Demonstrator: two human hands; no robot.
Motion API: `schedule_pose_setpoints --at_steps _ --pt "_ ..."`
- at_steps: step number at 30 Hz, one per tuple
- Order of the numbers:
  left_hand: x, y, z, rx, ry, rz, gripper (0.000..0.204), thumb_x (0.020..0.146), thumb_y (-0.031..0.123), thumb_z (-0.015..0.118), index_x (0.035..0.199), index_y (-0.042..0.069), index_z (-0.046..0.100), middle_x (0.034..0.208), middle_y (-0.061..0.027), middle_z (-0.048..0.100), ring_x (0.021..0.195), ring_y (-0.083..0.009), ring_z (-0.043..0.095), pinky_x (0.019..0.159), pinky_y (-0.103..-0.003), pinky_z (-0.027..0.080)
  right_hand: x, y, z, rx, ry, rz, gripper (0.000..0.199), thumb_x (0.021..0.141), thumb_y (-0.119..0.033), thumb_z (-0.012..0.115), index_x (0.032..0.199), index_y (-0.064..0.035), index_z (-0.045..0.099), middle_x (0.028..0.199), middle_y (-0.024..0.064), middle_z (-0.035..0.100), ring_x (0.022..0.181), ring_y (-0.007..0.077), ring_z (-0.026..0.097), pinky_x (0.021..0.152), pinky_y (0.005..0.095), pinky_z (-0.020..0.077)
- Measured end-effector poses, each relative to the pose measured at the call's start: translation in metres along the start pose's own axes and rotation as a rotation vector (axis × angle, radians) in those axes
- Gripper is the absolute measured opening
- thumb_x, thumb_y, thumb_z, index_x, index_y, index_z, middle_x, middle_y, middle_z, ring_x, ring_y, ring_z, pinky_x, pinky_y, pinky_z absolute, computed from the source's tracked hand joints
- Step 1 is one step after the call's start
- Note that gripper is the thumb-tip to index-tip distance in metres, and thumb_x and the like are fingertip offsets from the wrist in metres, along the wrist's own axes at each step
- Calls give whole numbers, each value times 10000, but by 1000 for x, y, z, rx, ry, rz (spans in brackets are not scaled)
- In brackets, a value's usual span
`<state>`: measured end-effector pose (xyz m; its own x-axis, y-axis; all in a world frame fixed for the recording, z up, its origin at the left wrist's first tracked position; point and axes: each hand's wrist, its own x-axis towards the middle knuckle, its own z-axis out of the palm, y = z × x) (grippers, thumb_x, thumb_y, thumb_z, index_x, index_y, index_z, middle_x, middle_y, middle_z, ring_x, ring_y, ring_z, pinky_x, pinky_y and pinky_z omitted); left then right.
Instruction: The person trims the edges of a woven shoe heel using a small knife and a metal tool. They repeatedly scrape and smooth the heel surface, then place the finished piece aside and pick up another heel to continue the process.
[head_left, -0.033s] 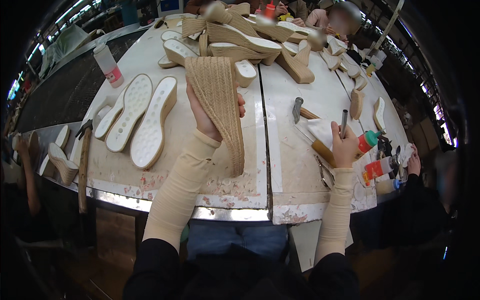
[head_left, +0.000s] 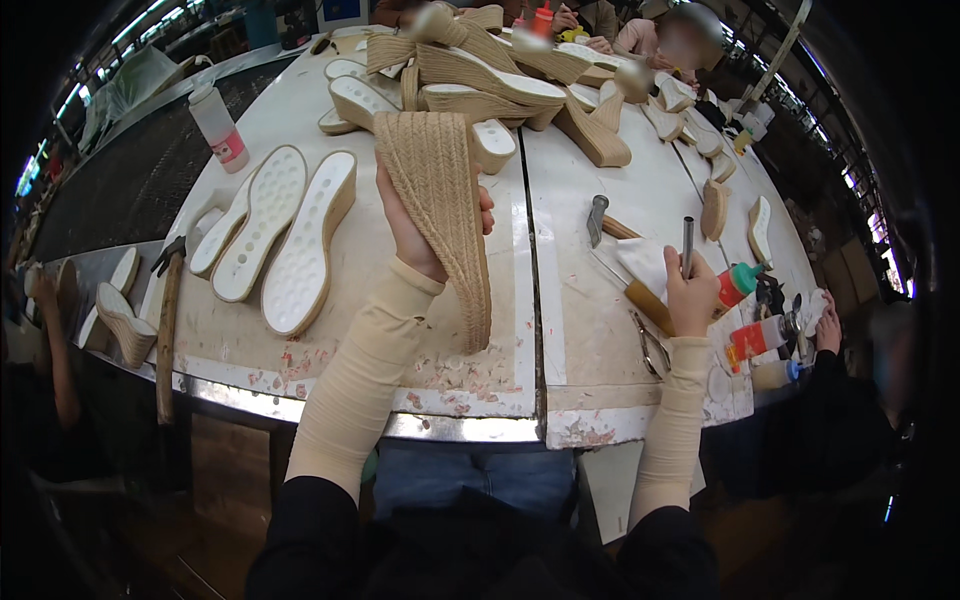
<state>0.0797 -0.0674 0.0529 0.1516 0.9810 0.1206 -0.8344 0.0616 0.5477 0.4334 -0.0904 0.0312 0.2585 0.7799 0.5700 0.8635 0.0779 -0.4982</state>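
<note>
The rope-wrapped wedge sole is clamped upright in the left hand above the surface, while a thin metal tool is gripped in the closed right hand, best brought steadily to the rope edge.

Shoe-making workshop, production-line type. Long white worktable was scuffed and glue-stained, with a metal front edge. It carried white moulded soles, a pile of jute-wrapped wedge soles, glue bottles, a hammer and hand tools. Other workers sat along the far and right sides. Conveyor belt ran beside the table on the left.
</note>
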Motion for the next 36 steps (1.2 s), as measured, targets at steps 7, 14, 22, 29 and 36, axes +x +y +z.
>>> schedule_pose_setpoints --at_steps 7,14,22,29,36 --pt "5 4 1 16 -21 10 1027 779 891 193 1063 -5 608 682 -150 632 539 -222 624 496 -323 529 4 23 4 -79 -328 115 256 776 -208 765 766 32 680 545 3 540 490 70 421 465 295 319" --pt "7 11 1 -32 -211 39 1027 825 844 195 1205 -39 557 928 -208 656 700 -269 667 555 -341 560 4 24 -9 -167 -385 138 251 709 -192 798 800 22 702 617 80 639 549 144 580 546 300 450" --pt "12 31 -3 177 -99 138 858 916 718 188 1349 41 489 1212 -180 605 899 -312 660 731 -411 566 -5 5 -24 -49 -212 37 310 717 -186 786 946 9 711 809 139 689 741 227 669 695 332 521" --pt "16 32 -10 151 -97 134 873 900 742 192 1325 50 511 1071 -214 644 806 -294 667 685 -383 561 -19 -24 -15 -185 -441 -158 311 755 -169 768 959 29 641 924 192 648 841 364 644 736 390 511" --pt "11 25 -7 239 -86 178 976 842 833 177 1249 28 550 937 -252 659 718 -303 686 591 -351 578 -48 -109 -42 569 -361 -43 332 953 -181 608 1179 -36 413 766 10 499 633 79 482 555 216 411"
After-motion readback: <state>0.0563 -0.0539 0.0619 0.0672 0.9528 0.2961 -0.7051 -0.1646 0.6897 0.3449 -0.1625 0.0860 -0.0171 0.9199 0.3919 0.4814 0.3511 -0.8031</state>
